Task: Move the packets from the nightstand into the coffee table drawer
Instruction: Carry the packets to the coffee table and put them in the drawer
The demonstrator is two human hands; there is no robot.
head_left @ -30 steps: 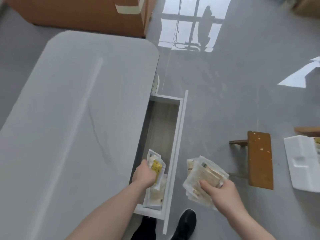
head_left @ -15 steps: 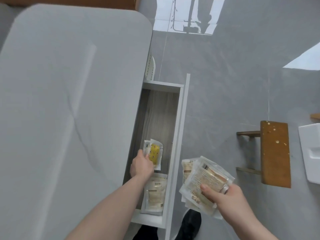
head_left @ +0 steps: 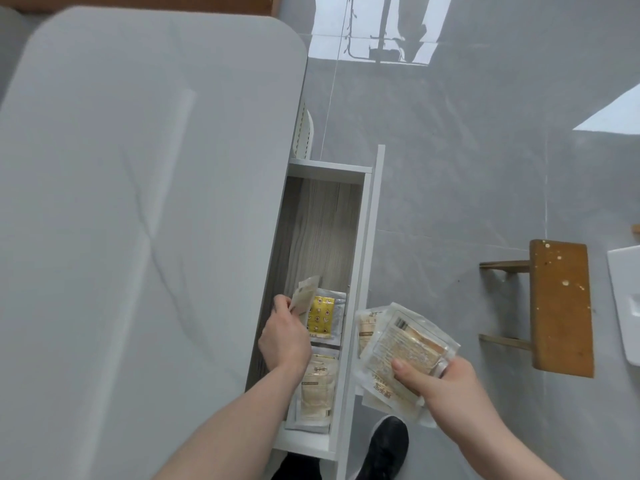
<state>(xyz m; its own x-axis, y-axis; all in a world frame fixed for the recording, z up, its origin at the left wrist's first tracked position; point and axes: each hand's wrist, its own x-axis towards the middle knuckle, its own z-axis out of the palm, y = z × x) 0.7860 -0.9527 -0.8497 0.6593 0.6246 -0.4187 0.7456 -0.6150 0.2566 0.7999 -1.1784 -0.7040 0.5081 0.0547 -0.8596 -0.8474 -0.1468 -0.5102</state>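
Grey floor flanks the open drawer [head_left: 325,233]; left hand [head_left: 284,337] pinches one packet [head_left: 304,296], right hand [head_left: 446,382] grips a stack [head_left: 405,344].

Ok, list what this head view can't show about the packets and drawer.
- Stack in the right hand: count hidden, packets overlap.
- Packet print: too small to read.
- Drawer near the left hand: floor hidden by hand and forearm.
- Nightstand: not in view.
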